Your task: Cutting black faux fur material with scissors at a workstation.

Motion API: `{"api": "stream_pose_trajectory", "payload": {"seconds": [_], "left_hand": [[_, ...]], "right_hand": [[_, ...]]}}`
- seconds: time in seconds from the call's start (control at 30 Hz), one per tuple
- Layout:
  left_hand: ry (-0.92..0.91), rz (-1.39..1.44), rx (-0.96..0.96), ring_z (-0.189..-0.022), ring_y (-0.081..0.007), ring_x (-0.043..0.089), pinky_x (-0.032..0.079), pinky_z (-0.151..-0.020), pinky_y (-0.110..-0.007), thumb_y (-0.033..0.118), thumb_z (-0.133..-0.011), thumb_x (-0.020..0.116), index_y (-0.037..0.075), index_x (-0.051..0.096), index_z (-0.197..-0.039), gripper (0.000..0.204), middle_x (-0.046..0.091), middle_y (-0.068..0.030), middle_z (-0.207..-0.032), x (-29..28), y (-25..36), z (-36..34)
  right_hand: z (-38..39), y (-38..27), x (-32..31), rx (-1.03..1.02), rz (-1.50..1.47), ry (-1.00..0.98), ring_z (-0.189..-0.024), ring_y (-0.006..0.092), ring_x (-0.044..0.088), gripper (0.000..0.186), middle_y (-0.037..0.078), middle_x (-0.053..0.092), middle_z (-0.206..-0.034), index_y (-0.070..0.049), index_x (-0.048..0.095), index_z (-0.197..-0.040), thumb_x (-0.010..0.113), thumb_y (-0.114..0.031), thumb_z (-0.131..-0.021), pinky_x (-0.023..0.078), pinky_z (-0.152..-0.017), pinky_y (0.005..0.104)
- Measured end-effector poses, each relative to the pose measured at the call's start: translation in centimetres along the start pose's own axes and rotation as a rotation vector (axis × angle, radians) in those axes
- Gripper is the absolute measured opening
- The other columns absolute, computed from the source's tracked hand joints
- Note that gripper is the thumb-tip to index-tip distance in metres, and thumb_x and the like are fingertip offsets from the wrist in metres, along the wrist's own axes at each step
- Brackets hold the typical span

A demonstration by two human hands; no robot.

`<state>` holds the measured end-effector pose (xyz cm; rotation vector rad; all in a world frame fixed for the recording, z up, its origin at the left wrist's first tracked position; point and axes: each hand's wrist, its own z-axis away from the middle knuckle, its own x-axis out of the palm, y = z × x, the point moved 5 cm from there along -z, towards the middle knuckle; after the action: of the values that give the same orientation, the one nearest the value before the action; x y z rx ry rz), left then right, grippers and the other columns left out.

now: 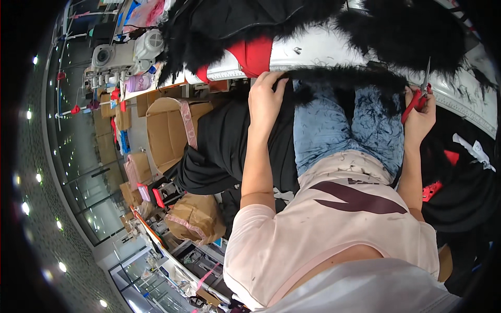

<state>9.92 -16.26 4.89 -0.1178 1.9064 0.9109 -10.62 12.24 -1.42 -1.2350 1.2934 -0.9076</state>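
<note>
Noted at far left: white machine with rounded grey-white housings [125,52], with lilac plastic container [137,83] near its lower edge. Logged below and rightward: open brown cardboard box [167,128] with pink tape, next to long draped black cloth [235,141]. Recorded higher up, on white worktop [308,52] with ruler markings along near edge: black fabric with furry border [235,18], lying partly over flat bright-red fabric piece [255,55]. Observed at centre: left hand [267,96], with thumb and bent fingers pinching left end of narrow, fluffy black fur strip [339,78]. Found strip stretched sideways between both hands, along worktop's near edge and above faded blue jeans [323,125] flecked with dark fibres. Seen at strip's right end: right hand [421,117], closed around red-handled metal scissors [423,94], with blades pointing away toward worktop. Noted beyond scissors, upper right: large shaggy black fur piece [412,31].
</note>
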Motion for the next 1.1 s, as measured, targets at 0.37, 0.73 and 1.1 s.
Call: {"api": "stream_pose_trajectory", "payload": {"seconds": [0.37,0.73,1.1], "left_hand": [[0.027,-0.098,0.011,-0.085,-0.0364,0.062,0.049,-0.074,-0.040,0.012,-0.081,0.066,-0.002,0.065,-0.094,0.019,0.064,-0.0167,-0.093,0.8,0.2,-1.0],[-0.144,0.442,-0.065,-0.062,-0.0174,0.064,0.050,-0.062,-0.029,0.022,-0.078,0.071,-0.006,0.068,-0.098,0.035,0.068,-0.0152,-0.072,6.5,9.4,-10.8],[-0.287,0.610,-0.087,-0.062,-0.0111,0.059,0.048,-0.060,-0.027,0.020,-0.081,0.069,-0.008,0.066,-0.102,0.035,0.068,-0.0107,-0.073,9.2,10.2,-10.5]], "right_hand": [[0.1,-0.5,-0.4,0.003,-0.029,-0.015,-0.080,0.0052,0.057,0.011,0.002,0.065,-0.088,0.002,0.059,-0.094,0.067,-0.001,-0.086,0.045,-0.079,0.0192],[-11.8,-10.4,-7.0,-0.440,0.289,0.329,-0.074,0.0080,0.058,0.027,0.002,0.067,-0.086,0.000,0.066,-0.100,0.073,-0.021,-0.084,0.044,-0.067,0.0214],[0.2,-3.9,2.7,0.292,-0.015,-0.910,-0.054,0.0042,0.044,0.031,-0.005,0.044,-0.065,-0.004,0.055,-0.100,0.061,-0.034,-0.092,0.040,-0.047,0.0205]]}}
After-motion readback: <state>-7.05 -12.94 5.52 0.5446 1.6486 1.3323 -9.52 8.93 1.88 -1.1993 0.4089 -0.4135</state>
